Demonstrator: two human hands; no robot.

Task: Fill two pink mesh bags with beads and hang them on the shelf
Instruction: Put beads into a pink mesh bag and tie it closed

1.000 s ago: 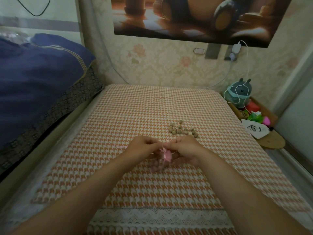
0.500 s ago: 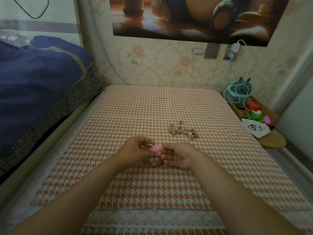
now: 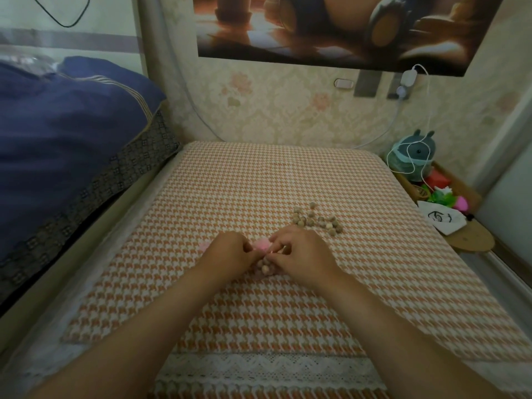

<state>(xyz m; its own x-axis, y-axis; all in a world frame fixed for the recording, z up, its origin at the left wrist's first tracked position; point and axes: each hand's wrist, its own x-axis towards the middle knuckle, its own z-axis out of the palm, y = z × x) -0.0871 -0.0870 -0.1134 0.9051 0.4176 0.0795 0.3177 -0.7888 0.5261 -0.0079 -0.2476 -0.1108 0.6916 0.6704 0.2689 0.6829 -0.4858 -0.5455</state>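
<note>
As I watch: left hand [image 3: 230, 254] and right hand [image 3: 299, 253] knuckles-up on cloth [image 3: 259, 182], fingertips pinching pink bag [image 3: 262, 245] between them; bag holds beads [image 3: 266, 267].

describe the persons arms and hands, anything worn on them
Both forearms are bare from the bottom edge of the picture to the wrists: no sleeves, watch or bracelet show. The left hand and right hand wear no gloves, and no rings can be made out.

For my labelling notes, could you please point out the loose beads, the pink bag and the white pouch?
loose beads [image 3: 316, 218]: head view, middle of the pile.
pink bag [image 3: 260, 244]: head view, gathered top between the hands.
white pouch [image 3: 440, 220]: head view, printed front.
</note>
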